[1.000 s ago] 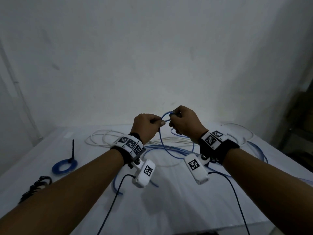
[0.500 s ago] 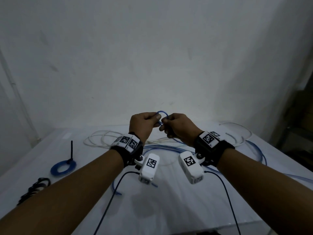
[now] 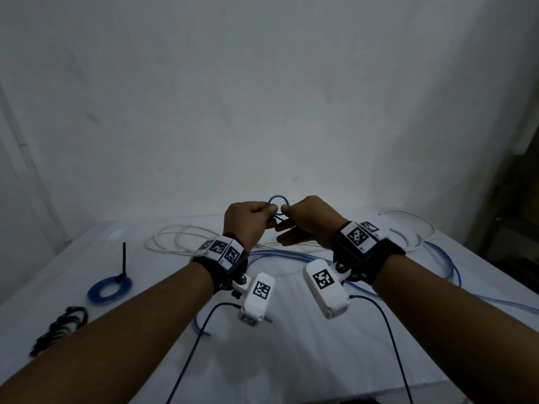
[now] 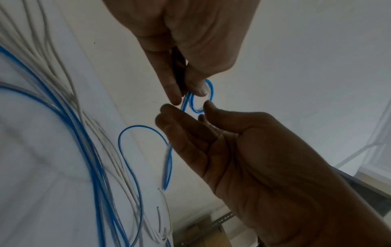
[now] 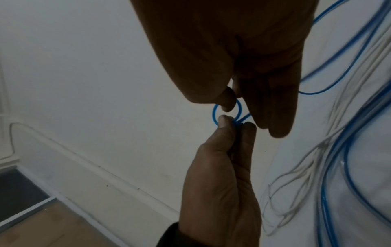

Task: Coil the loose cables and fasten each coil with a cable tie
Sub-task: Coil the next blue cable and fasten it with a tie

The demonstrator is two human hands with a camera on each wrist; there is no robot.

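My left hand (image 3: 271, 212) pinches a thin blue cable (image 3: 277, 197) between thumb and forefinger where a small loop crosses itself, held above the far middle of the table. In the left wrist view that left hand (image 4: 186, 93) is at the top, with the loop (image 4: 210, 90) beside its thumb. My right hand (image 3: 291, 225) faces it with fingers (image 4: 169, 117) straight and its thumb tip against the loop. From the right wrist view, the right hand (image 5: 251, 117) reaches down to the loop (image 5: 214, 113), and the left hand (image 5: 237, 125) pinches from below. The cable's slack (image 4: 127, 150) hangs to the table.
A tied blue coil (image 3: 109, 290) with an upright black tie lies at the left, and a bundle of black cable ties (image 3: 61, 325) lies nearer the left edge. Loose white cable (image 3: 180, 237) and long blue cable (image 3: 446, 263) sprawl across the white table (image 3: 291, 360). Dark shelving (image 3: 519, 199) stands on the right.
The held blue loop has shrunk from a wide hanging loop to a small ring. Both hands have risen slightly, and my right hand's fingers have straightened out.
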